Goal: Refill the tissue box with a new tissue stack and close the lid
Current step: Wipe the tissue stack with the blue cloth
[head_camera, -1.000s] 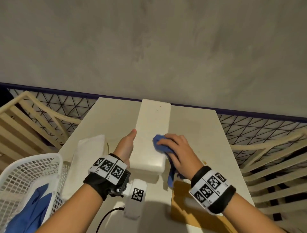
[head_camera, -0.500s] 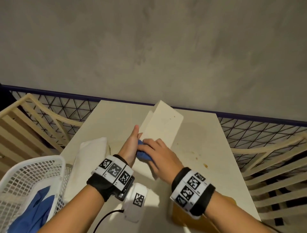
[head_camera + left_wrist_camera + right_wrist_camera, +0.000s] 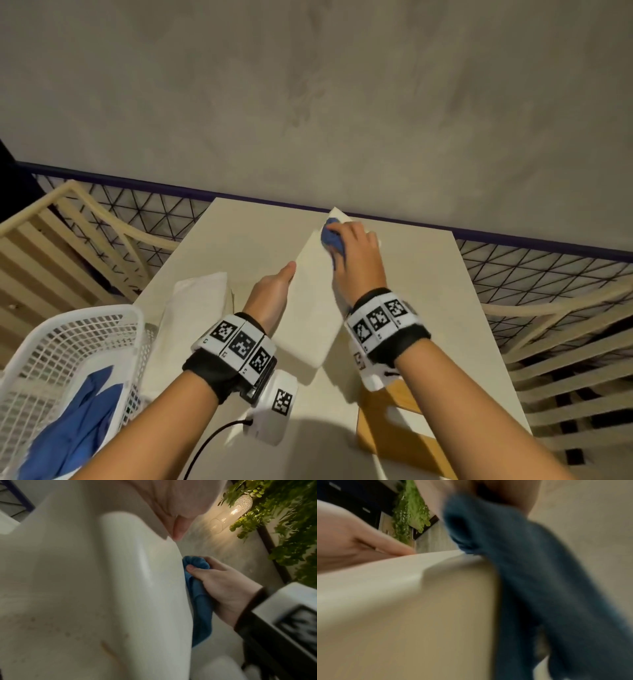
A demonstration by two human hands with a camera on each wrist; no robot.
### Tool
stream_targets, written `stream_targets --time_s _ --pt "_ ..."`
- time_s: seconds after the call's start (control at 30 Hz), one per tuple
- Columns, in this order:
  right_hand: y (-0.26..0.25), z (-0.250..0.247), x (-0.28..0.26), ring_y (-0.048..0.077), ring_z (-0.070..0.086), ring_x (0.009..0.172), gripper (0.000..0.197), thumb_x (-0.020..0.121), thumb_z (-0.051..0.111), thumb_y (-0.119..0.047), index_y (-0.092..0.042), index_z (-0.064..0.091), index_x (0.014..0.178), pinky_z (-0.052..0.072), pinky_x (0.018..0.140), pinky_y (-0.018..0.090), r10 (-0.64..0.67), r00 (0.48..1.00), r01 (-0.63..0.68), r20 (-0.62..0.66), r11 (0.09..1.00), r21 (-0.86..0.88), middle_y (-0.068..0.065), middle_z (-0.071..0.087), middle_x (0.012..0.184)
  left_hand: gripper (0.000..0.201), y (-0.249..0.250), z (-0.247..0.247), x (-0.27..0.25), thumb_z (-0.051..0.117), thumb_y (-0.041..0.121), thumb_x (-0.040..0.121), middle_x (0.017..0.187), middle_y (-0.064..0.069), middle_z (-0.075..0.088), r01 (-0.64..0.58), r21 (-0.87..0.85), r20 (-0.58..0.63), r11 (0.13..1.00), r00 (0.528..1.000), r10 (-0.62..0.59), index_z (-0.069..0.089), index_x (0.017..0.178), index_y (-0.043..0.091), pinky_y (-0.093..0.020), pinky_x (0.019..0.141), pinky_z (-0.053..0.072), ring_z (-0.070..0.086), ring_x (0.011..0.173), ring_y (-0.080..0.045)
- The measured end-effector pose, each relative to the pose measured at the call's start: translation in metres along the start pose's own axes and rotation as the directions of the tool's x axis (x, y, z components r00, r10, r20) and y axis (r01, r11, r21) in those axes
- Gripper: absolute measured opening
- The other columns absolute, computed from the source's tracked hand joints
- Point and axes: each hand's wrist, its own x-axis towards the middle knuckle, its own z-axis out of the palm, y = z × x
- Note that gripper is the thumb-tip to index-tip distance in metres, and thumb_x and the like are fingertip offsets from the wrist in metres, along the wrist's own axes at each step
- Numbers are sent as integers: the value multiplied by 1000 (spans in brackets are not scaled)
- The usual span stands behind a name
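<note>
A long white tissue box point(image 3: 315, 308) lies slanted across the white table point(image 3: 428, 308), its far end pointing right. My left hand point(image 3: 274, 287) holds its left edge, thumb on the upper face, fingers hidden behind it. At the far end, my right hand point(image 3: 356, 253) grips a bunched blue cloth point(image 3: 332, 236) and presses it against the box. The left wrist view shows the box point(image 3: 102, 588) with the cloth point(image 3: 199, 588) trailing down its side under the right hand point(image 3: 223, 585). A white tissue stack point(image 3: 198, 308) lies left of the box.
A white mesh basket point(image 3: 68, 342) holding another blue cloth point(image 3: 78, 428) stands at the near left. A wooden lid point(image 3: 404, 425) lies at the near right under my right forearm. Slatted wooden chairs point(image 3: 565, 342) flank the table, and a grey wall stands behind it.
The box has swung from straight to slanted, far end to the right. My right hand carried the cloth from the near right side, across to the left, then to the far end.
</note>
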Motion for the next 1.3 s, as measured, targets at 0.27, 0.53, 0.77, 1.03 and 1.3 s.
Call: stream_targets --time_s 0.27,0.53,0.77,1.03,1.3 --pt "-15 7 -32 30 48 98 47 79 59 1 -15 50 122 47 82 37 -234 950 256 205 963 -86 8 55 120 55 6 -1 -8 28 49 95 92 -11 60 76 -180 171 981 984 -45 62 101 6 -38 92 43 55 92 -25" --pt "-18 1 -42 30 45 103 42 82 51 1 -15 52 121 36 83 30 -293 934 294 202 955 30 11 51 121 59 -7 1 -12 27 49 96 98 -17 63 -55 48 -37 997 998 57 63 98 2 -34 94 41 58 100 -31" --pt "0 -10 0 30 42 112 43 87 49 -2 -14 46 127 32 94 31 89 992 -85 -89 995 47 12 46 128 39 -13 -1 -26 50 35 92 86 -22 69 -412 409 36 814 899 437 66 87 0 -27 68 40 58 76 -24" --pt "10 -7 -10 30 40 111 48 87 46 5 -16 42 131 30 86 23 93 993 -87 -72 993 74 9 45 132 43 -16 -12 -29 45 32 94 55 -6 33 -481 566 108 670 849 518 41 58 8 -22 51 26 32 53 -19" --pt "20 -1 -19 30 42 106 48 83 43 12 -12 47 125 20 73 12 117 988 -109 -96 990 86 11 49 124 43 -30 -7 -37 49 29 93 50 3 35 -451 408 45 794 878 476 40 53 15 -15 45 27 33 43 -7"
